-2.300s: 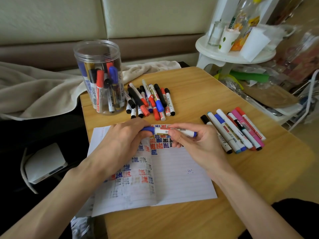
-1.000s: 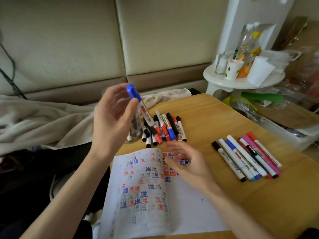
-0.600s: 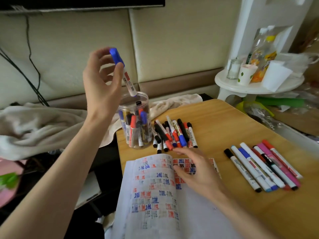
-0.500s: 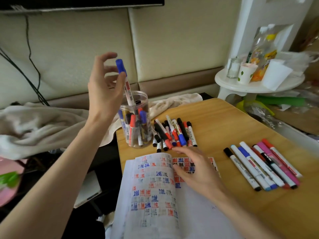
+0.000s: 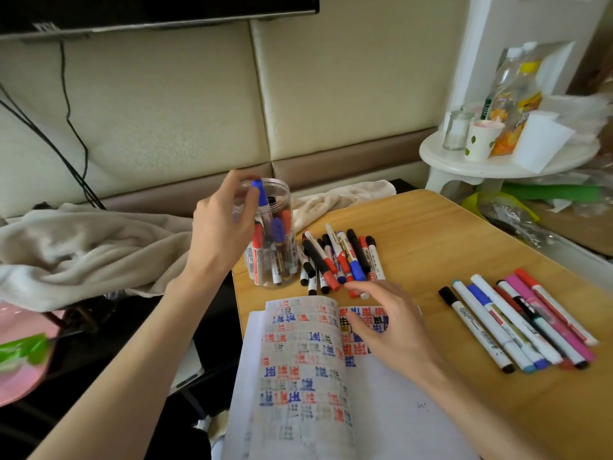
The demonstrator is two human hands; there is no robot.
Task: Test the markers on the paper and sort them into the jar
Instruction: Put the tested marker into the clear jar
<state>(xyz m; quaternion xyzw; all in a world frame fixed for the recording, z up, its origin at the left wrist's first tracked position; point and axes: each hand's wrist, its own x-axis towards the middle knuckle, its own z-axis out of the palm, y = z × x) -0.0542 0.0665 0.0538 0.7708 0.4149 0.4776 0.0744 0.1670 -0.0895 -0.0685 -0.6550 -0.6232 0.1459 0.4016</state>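
My left hand (image 5: pixel 220 229) pinches a blue-capped marker (image 5: pixel 260 197) by its cap end, with the marker's body standing inside the clear plastic jar (image 5: pixel 284 200). The jar stands at the table's back left corner and holds several markers. My right hand (image 5: pixel 386 322) hovers with relaxed fingers over the open notebook (image 5: pixel 318 376), fingertips near the pile of markers (image 5: pixel 341 260) beside the jar. The notebook page carries red, blue and black test marks. A second row of markers (image 5: pixel 517 323) lies at the right.
The wooden table (image 5: pixel 447 234) has its left edge just past the jar. A beige blanket (image 5: pixel 89 247) lies to the left. At the back right, a white round side table (image 5: pixel 497 161) carries cups and bottles. Clutter sits beyond the table's right edge.
My left hand has carried the blue marker up from the notebook and lowered it into the jar. My right hand let go of the marker and moved toward the pile.
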